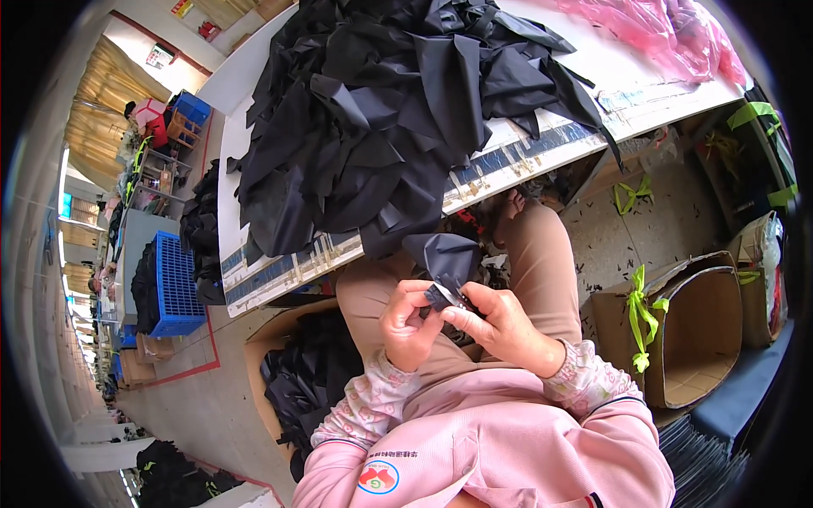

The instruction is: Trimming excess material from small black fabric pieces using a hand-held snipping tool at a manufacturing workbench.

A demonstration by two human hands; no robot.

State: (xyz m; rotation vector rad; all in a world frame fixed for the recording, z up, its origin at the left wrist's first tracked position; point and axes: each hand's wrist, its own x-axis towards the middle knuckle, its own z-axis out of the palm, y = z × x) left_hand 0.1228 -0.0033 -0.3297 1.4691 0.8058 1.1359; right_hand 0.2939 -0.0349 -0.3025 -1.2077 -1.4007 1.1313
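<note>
Worktop: white, running from 9 to 2 o'clock, its near edge lined with strips that look like measuring marks.
Fabric heap: black cut pieces piled at 12 o'clock, spilling over the edge, seemingly within easy reach of the lap.
Open carton: brown, at 3 o'clock on the floor, tied with green straps.
Floor box: at 8 o'clock by the knee, holding more black pieces.
Black piece: hangs above the lap at centre, lifted close for a clear view.
Right hand: fingers pinching the piece's lower corner.
Left hand: fingers curled, thumb and forefinger gripping the same corner, apparently steadying it.
</note>
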